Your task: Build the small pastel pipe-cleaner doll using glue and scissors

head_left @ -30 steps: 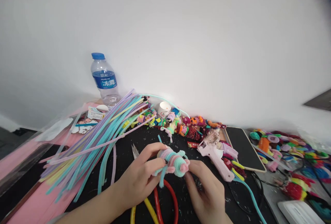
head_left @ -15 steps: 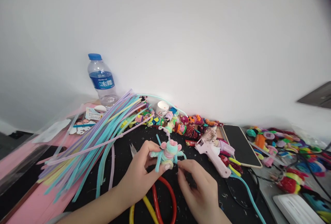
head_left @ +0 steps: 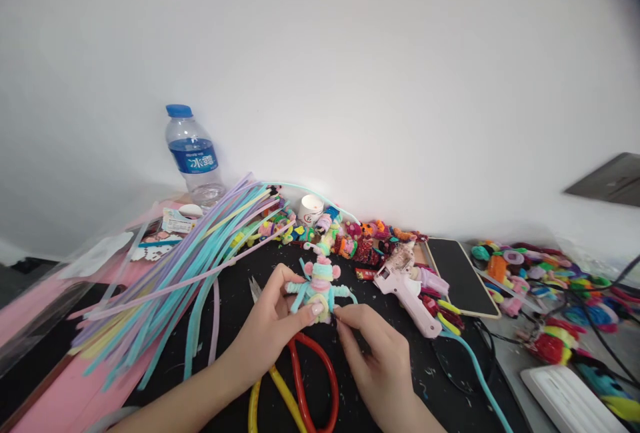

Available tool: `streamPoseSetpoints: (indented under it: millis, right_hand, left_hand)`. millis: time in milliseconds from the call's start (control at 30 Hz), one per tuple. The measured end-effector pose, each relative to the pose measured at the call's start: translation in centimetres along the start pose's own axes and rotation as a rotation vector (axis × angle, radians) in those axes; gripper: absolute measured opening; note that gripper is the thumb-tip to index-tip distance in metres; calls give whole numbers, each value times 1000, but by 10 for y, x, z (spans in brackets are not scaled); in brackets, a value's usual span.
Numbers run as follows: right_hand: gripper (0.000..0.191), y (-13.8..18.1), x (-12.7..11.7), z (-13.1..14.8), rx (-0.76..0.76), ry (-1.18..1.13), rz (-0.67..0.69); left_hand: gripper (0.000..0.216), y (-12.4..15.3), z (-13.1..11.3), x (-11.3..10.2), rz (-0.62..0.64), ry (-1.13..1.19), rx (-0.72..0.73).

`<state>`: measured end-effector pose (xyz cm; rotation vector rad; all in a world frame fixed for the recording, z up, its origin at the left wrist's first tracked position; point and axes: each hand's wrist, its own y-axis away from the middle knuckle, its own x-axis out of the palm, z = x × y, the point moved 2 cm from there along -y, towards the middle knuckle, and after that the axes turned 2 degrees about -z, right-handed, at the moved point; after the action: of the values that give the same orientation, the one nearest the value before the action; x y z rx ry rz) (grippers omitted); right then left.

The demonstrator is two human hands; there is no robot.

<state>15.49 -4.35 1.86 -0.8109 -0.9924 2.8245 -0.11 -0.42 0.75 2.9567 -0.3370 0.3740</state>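
Over black mat (head_left: 240, 346), left hand (head_left: 270, 336) pinches fuzzy toy (head_left: 320, 286). Toy now stands up, head on top; before it lay sideways. Right hand (head_left: 383, 366) pinches toy's bottom. Scissors (head_left: 295, 380) lie under hands.

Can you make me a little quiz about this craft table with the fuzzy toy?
1. True or false: the left hand holds the fuzzy figure.
2. What colour is the cap of the water bottle?
3. Which lies right of the figure: A the glue gun, B the pipe cleaner bundle?

Key: 1 true; 2 blue; 3 A. The right hand pinches the figure's bottom with its fingers.
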Motion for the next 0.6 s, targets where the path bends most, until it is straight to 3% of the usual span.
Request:
streamPoseSetpoints:
  millis: [267, 600]
  right_hand:
    - [22, 0, -4, -13, 276, -10, 28]
    - [15, 0, 3, -7, 177, 20, 122]
  left_hand:
    - [27, -1, 0, -1, 45, -5, 22]
    - [26, 1, -3, 1, 70, 6, -3]
